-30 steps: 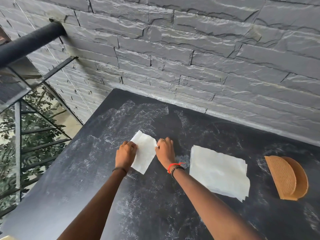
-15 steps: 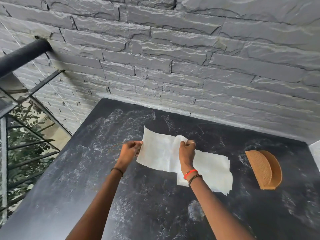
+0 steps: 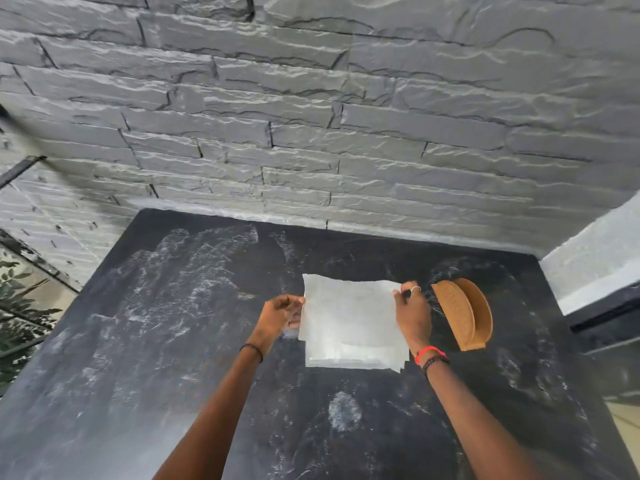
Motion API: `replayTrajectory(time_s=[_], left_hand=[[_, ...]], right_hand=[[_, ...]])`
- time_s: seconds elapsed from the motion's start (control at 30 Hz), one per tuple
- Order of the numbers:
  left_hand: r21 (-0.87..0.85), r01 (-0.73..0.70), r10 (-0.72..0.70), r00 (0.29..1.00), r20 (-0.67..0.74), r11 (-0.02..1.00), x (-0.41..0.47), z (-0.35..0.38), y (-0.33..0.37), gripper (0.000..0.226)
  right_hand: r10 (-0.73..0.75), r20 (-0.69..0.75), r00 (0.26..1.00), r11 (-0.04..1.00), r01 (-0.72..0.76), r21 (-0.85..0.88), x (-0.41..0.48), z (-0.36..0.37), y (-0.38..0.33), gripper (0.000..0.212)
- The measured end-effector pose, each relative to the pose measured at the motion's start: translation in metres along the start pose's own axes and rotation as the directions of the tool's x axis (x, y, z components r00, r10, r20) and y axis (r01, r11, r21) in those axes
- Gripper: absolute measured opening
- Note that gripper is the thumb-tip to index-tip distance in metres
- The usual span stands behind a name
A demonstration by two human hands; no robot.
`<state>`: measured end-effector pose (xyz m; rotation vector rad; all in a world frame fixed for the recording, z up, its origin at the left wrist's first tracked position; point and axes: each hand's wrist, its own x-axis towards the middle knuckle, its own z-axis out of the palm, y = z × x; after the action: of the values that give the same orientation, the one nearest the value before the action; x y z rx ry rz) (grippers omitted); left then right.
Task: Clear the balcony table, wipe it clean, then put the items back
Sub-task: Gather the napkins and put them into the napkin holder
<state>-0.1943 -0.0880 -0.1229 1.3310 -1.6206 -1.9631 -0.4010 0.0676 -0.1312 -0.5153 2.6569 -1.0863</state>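
Note:
A white paper napkin point(image 3: 349, 310) is spread flat between my two hands over a stack of white napkins point(image 3: 356, 356) that lies on the black table point(image 3: 166, 341). My left hand point(image 3: 280, 315) pinches the napkin's left edge. My right hand point(image 3: 412, 315), with a ring and red and beaded wristbands, pinches its right top corner. Only the lower edge of the stack shows under the held napkin. A brown woven napkin holder point(image 3: 464, 313) stands just right of my right hand.
The table top is streaked with pale wipe marks. A grey stone wall point(image 3: 311, 133) runs along the table's far edge. A white ledge point(image 3: 595, 251) juts in at the right. A railing with glass and green leaves point(image 3: 20, 306) is at the left.
The small folded napkin at the table's middle left has been opened out and carried right, over the stack. Both hands moved right with it. The camera view shifted right and tilted up.

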Motion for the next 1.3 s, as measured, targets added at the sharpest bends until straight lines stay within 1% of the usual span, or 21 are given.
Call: replayTrajectory(time_s=[0.13,0.2,0.27,0.33,0.37,0.43,0.47,0.53,0.6,0.67,0.73,0.8,0.87,0.9,0.93,1.0,1.07,1.13,1.2,1.23,1.3], left_hand=[[0.092,0.083,-0.079,0.996,-0.047,0.992,0.005,0.02,-0.017,0.017],[0.184,0.08,-0.062,0.993,-0.1,0.98,0.007,0.023,-0.025,0.013],[0.274,0.068,-0.033,0.991,-0.128,0.959,0.005,0.024,-0.029,0.014],[0.363,0.055,-0.001,0.989,-0.147,0.93,0.001,0.027,-0.028,0.018],[0.388,0.045,0.021,0.986,-0.163,0.921,-0.001,0.029,-0.027,0.025],[0.415,0.038,0.052,0.978,-0.204,0.909,-0.005,0.033,-0.027,0.038],[0.424,0.049,0.052,0.973,-0.224,0.904,-0.007,0.035,-0.027,0.037],[0.474,0.081,0.04,0.97,-0.238,0.877,-0.012,0.04,-0.028,0.033],[0.526,0.115,0.024,0.968,-0.25,0.843,-0.013,0.047,-0.029,0.044],[0.568,0.128,0.023,0.968,-0.251,0.813,-0.011,0.052,-0.029,0.05],[0.573,0.138,0.012,0.968,-0.251,0.808,-0.006,0.053,-0.029,0.052],[0.532,0.15,-0.017,0.969,-0.247,0.833,-0.001,0.052,-0.026,0.046],[0.499,0.146,-0.03,0.972,-0.232,0.854,0.003,0.05,-0.023,0.025],[0.498,0.148,-0.037,0.974,-0.225,0.854,0.005,0.05,-0.023,0.034],[0.517,0.134,-0.028,0.978,-0.208,0.845,0.008,0.05,-0.025,0.048],[0.547,0.115,-0.019,0.984,-0.177,0.829,0.008,0.05,-0.024,0.058],[0.559,0.111,-0.026,0.987,-0.157,0.822,0.009,0.05,-0.023,0.059],[0.556,0.114,-0.035,0.988,-0.152,0.823,0.011,0.05,-0.021,0.058],[0.54,0.124,-0.053,0.988,-0.146,0.833,0.014,0.051,-0.018,0.056],[0.524,0.125,-0.061,0.988,-0.139,0.842,0.014,0.053,-0.015,0.054],[0.495,0.124,-0.064,0.989,-0.136,0.86,0.016,0.055,-0.011,0.048]], right_hand=[[0.009,0.051,0.999,0.995,-0.004,-0.096,0.004,-0.003,0.02,0.019],[-0.004,0.097,0.995,0.989,0.018,-0.149,0.005,-0.002,0.026,0.019],[-0.014,0.125,0.992,0.98,0.038,-0.197,0.006,-0.002,0.028,0.019],[-0.025,0.118,0.993,0.971,0.052,-0.233,0.006,-0.003,0.026,0.021],[-0.042,0.101,0.994,0.963,0.067,-0.26,0.004,-0.004,0.024,0.024],[-0.115,0.047,0.992,0.93,0.125,-0.345,-0.001,-0.005,0.021,0.028],[-0.182,0.03,0.983,0.904,0.179,-0.389,-0.005,-0.005,0.02,0.028],[-0.334,0.065,0.94,0.841,0.328,-0.43,-0.015,0.002,0.016,0.026],[-0.436,0.206,0.876,0.792,0.482,-0.374,-0.028,0.013,0.015,0.034],[-0.483,0.335,0.809,0.774,0.574,-0.269,-0.045,0.027,0.014,0.046],[-0.51,0.394,0.764,0.759,0.616,-0.212,-0.058,0.039,0.012,0.052],[-0.489,0.429,0.759,0.768,0.608,-0.202,-0.064,0.046,0.012,0.053],[-0.436,0.453,0.778,0.801,0.564,-0.198,-0.066,0.047,0.015,0.054],[-0.412,0.463,0.785,0.818,0.542,-0.191,-0.065,0.046,0.017,0.054],[-0.389,0.482,0.785,0.833,0.524,-0.18,-0.065,0.046,0.018,0.053],[-0.329,0.516,0.791,0.879,0.456,-0.139,-0.065,0.044,0.019,0.046],[-0.296,0.53,0.795,0.915,0.395,-0.082,-0.063,0.041,0.018,0.041],[-0.304,0.521,0.797,0.921,0.387,-0.055,-0.061,0.039,0.013,0.04],[-0.317,0.469,0.824,0.933,0.36,-0.002,-0.057,0.039,0.009,0.038],[-0.299,0.431,0.851,0.948,0.315,0.035,-0.055,0.038,0.006,0.037],[-0.207,0.383,0.9,0.977,0.17,0.128,-0.05,0.036,0.001,0.032]])
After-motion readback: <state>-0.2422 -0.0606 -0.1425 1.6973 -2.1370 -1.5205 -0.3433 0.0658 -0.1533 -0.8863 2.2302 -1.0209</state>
